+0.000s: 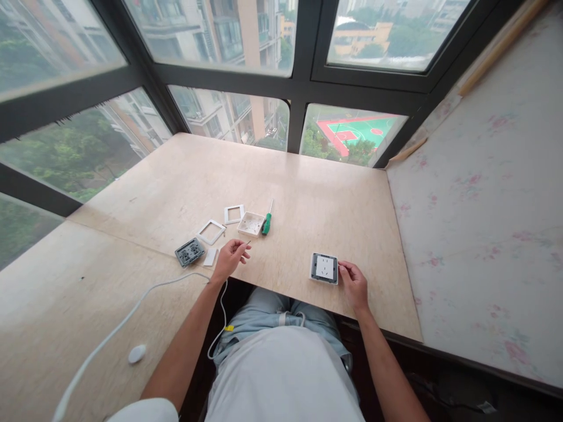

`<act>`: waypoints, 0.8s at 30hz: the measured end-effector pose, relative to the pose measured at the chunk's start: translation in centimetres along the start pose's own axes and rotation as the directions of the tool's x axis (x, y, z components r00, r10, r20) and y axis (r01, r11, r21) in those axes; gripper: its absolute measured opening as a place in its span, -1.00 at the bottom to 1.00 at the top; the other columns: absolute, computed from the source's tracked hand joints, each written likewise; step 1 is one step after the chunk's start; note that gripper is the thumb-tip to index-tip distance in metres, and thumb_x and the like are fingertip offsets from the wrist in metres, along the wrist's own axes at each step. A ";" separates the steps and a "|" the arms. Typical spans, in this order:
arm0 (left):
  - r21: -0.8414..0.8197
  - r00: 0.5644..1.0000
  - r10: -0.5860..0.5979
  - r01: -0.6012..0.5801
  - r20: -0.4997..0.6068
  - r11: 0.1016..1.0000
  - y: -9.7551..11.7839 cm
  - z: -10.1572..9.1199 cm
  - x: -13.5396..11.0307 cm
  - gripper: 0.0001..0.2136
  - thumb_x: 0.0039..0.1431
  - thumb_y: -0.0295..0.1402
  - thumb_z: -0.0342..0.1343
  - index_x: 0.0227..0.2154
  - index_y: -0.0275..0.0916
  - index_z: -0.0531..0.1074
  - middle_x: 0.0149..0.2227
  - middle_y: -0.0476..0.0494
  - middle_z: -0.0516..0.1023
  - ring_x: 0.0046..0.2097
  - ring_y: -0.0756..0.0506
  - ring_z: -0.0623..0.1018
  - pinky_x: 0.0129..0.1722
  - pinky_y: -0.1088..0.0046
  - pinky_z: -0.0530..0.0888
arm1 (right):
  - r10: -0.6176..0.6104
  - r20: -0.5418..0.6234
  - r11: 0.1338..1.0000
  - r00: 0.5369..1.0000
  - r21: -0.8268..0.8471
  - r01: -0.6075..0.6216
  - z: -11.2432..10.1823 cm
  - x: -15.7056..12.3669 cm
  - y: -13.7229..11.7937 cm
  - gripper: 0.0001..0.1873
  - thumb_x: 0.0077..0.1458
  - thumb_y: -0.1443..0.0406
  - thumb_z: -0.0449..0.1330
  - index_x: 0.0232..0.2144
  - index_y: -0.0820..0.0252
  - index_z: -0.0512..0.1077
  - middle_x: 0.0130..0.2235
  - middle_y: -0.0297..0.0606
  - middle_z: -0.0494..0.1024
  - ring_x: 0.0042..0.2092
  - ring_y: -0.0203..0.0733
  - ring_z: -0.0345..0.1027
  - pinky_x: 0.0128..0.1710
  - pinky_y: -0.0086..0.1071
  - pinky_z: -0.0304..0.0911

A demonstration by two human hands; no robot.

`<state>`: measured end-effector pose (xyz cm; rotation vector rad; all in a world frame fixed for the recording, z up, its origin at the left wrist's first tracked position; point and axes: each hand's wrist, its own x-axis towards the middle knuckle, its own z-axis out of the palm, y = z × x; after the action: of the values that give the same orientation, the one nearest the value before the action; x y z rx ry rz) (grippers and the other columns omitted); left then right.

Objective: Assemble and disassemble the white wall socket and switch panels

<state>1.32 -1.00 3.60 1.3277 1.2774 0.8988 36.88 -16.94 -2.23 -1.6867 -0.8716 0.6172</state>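
Observation:
My left hand (231,256) rests near the front of the wooden board (308,199), fingers pinched on a small thin screw (247,242). My right hand (353,283) lies with curled fingers touching the right edge of a wall socket (324,268), grey-framed with a white face. Beyond the left hand lie a grey socket module (189,252), a small white piece (210,257), two white frames (211,231) (234,214), a white mounting box (251,224) and a green-handled screwdriver (267,221).
A white cable (114,331) with an inline switch (136,353) runs over the lower board on the left to my left wrist. A flowered surface (484,223) rises on the right. Large windows (220,35) stand behind the board.

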 end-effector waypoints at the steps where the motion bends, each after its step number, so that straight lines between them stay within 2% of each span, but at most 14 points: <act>1: -0.080 0.999 -0.035 0.035 0.001 0.996 0.0 0.5 -0.2 -0.66 0.04 -0.08 0.23 -0.36 -0.29 0.39 -0.35 -0.18 0.62 -0.47 -0.04 0.57 -0.54 0.49 0.49 | -0.010 0.002 1.000 1.000 -0.004 0.010 0.0 0.0 -0.1 -0.67 0.13 0.07 0.19 -0.23 0.18 0.54 -0.17 -0.13 0.61 -0.12 -0.03 0.47 -0.03 -0.11 0.34; 5: -0.209 0.990 -0.136 0.139 0.031 0.968 -0.2 2.7 -1.0 -0.63 -0.07 -0.10 0.34 -0.38 -0.32 0.45 -0.41 -0.18 0.63 -0.48 -0.05 0.60 -0.50 0.48 0.53 | -0.045 0.011 0.999 0.999 -0.020 0.045 0.0 -0.1 -0.5 -0.70 0.15 0.10 0.18 -0.24 0.17 0.54 -0.18 -0.14 0.61 -0.13 -0.04 0.47 -0.06 -0.15 0.36; 10: -0.239 0.975 -0.188 0.211 0.115 0.948 -0.4 5.6 -1.9 -0.62 -0.11 -0.10 0.37 -0.39 -0.33 0.47 -0.29 -0.29 0.67 -0.38 -0.13 0.67 -0.43 0.43 0.59 | -0.066 0.016 0.997 0.998 -0.027 0.066 0.0 -0.1 -0.6 -0.72 0.16 0.11 0.17 -0.24 0.17 0.53 -0.19 -0.15 0.61 -0.14 -0.06 0.47 -0.08 -0.17 0.37; 13: -0.331 0.954 -0.243 0.289 0.173 0.898 -0.2 6.8 -2.2 -0.64 -0.13 -0.16 0.40 -0.41 -0.33 0.46 -0.26 -0.29 0.67 -0.37 -0.12 0.67 -0.42 0.46 0.59 | -0.071 0.018 0.997 0.997 -0.028 0.071 0.0 -0.2 -0.7 -0.72 0.16 0.12 0.16 -0.23 0.17 0.53 -0.18 -0.15 0.61 -0.13 -0.06 0.47 -0.09 -0.18 0.37; 17: -0.427 0.922 -0.306 0.383 0.239 0.819 -0.2 7.5 -2.2 -0.66 -0.16 -0.23 0.41 -0.42 -0.32 0.43 -0.34 -0.24 0.66 -0.45 -0.03 0.63 -0.50 0.56 0.54 | -0.072 0.013 0.997 0.997 -0.037 0.072 0.1 -0.2 -0.8 -0.72 0.17 0.12 0.15 -0.24 0.17 0.53 -0.19 -0.15 0.61 -0.15 -0.07 0.47 -0.10 -0.18 0.37; 24: -0.431 0.917 -0.305 0.391 0.257 0.813 -0.5 8.1 -2.1 -0.68 -0.17 -0.27 0.41 -0.41 -0.31 0.44 -0.37 -0.15 0.63 -0.47 0.03 0.57 -0.48 0.55 0.53 | -0.075 0.006 0.996 0.997 -0.053 0.076 0.1 -0.2 -0.8 -0.73 0.16 0.12 0.14 -0.26 0.16 0.53 -0.21 -0.17 0.61 -0.16 -0.07 0.46 -0.10 -0.18 0.36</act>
<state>8.79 -4.51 1.93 0.7304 1.0280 0.7479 36.45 -16.92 -1.49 -1.6924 -0.9580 0.5507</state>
